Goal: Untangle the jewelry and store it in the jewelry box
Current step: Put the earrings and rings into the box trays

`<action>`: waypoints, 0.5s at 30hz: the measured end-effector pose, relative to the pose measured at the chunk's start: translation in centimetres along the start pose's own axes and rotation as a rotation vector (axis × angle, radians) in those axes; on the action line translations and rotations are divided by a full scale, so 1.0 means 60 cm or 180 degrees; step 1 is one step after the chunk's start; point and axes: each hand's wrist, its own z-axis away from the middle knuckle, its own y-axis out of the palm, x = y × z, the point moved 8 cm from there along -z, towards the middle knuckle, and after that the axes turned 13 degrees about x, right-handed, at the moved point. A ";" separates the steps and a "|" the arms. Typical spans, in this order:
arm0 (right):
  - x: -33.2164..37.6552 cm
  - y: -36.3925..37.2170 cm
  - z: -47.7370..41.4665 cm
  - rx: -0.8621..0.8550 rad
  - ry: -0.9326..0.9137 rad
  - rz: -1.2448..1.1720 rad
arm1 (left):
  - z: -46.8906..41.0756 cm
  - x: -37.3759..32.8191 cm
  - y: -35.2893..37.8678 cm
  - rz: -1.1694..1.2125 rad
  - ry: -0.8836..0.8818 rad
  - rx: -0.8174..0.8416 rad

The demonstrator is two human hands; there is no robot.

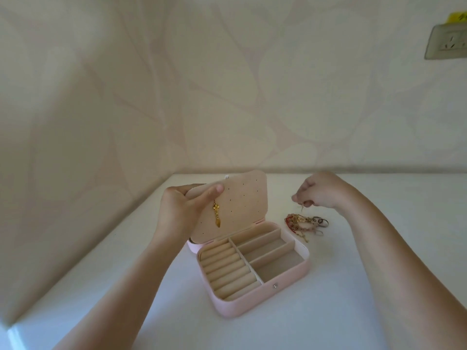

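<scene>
Barely begun: left hand (182, 210) grips the lid (242, 198), one earring (216, 214) hanging under its thumb; right hand (318, 192) pinches a piece (302, 207) just above the tangle (303, 223); trays (275, 261) bare.

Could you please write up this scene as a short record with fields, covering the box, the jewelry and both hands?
surface: white table
jewelry box: pink, open, lid raised; ring rolls and three compartments look empty
gold earring: hangs on the lid's inner panel
tangled jewelry: lies on the table, right of the box
left hand: grips the lid's edge, thumb on the inner panel
right hand: fingers pinch a strand just above the tangled jewelry
</scene>
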 end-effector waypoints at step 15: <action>0.086 0.031 0.036 0.0537 -0.1412 -0.2492 | -0.003 -0.006 -0.007 -0.0311 0.0065 0.0101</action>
